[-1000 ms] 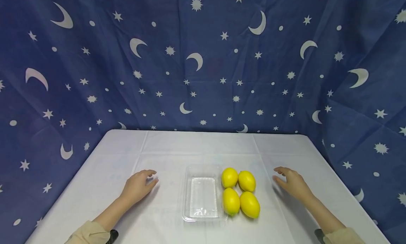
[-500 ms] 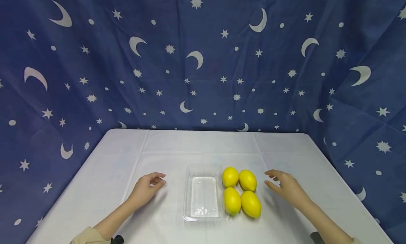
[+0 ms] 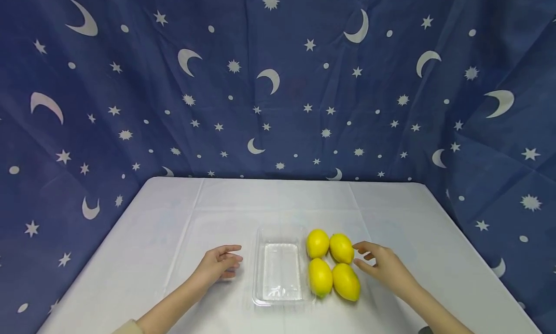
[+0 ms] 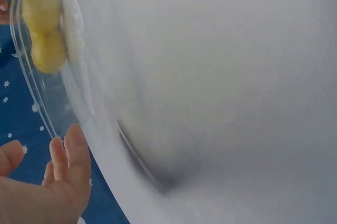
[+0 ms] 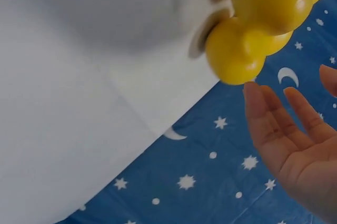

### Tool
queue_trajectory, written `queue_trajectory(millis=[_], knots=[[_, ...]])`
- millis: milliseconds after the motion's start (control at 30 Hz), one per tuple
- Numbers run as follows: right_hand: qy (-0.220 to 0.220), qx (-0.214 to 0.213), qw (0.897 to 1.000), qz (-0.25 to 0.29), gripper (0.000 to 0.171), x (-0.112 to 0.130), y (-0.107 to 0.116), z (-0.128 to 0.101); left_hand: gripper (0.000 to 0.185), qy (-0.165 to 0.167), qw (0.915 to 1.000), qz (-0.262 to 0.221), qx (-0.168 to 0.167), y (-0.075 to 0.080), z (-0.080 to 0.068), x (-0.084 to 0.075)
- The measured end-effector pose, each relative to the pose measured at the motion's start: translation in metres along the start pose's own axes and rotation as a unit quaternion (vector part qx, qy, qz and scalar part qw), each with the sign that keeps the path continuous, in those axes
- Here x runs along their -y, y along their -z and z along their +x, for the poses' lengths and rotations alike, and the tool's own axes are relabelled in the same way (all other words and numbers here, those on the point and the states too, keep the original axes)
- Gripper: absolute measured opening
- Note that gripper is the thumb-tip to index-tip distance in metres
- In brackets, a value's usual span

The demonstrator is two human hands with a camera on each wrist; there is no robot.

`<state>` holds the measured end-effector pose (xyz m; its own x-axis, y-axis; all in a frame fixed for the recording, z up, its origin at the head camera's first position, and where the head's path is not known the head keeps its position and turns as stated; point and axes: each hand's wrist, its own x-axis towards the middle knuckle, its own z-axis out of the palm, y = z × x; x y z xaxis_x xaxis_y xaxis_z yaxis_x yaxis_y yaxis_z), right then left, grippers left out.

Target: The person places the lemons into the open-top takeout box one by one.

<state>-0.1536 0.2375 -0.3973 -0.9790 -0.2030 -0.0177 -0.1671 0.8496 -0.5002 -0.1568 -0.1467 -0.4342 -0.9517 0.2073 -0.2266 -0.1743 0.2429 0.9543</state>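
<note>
Several yellow lemons (image 3: pixel 332 264) lie in a block on the white table (image 3: pixel 217 203), right beside a clear plastic tray (image 3: pixel 278 271) that holds nothing. My right hand (image 3: pixel 380 266) hovers just right of the lemons, fingers spread and loosely bent, tips close to the far right lemon (image 3: pixel 340 247). My left hand (image 3: pixel 219 265) rests a little left of the tray with relaxed fingers, holding nothing. The left wrist view shows my left hand (image 4: pixel 47 182) near the tray's rim (image 4: pixel 31 87). In the right wrist view my right hand (image 5: pixel 295 145) stays apart from the lemons (image 5: pixel 258 29).
A dark blue cloth (image 3: pixel 278 83) printed with moons and stars hangs behind and around the table. The table's far half (image 3: pixel 278 194) carries nothing but its white cover.
Both hands have slid inward: the left toward the tray, the right up to the lemons. The head view has shifted slightly.
</note>
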Motion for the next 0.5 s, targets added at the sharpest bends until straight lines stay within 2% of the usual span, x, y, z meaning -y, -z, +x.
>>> queue_trajectory(millis=[100,233,333,500], knots=[[-0.010,0.023,1.000,0.009,0.034,0.005,-0.005,0.003,0.053,0.018,0.9983,-0.043,0.035,-0.005,-0.003,0.001],[-0.031,0.050,0.998,0.016,0.037,0.009,-0.011,0.007,0.057,0.024,0.9950,-0.071,0.066,-0.012,-0.004,0.001],[-0.043,0.064,0.997,0.017,0.037,0.010,-0.015,0.007,0.059,0.030,0.9932,-0.081,0.078,-0.018,-0.003,0.002],[-0.043,0.069,0.996,0.020,0.036,0.014,-0.020,0.007,0.060,0.038,0.9916,-0.096,0.078,-0.023,-0.003,0.005]])
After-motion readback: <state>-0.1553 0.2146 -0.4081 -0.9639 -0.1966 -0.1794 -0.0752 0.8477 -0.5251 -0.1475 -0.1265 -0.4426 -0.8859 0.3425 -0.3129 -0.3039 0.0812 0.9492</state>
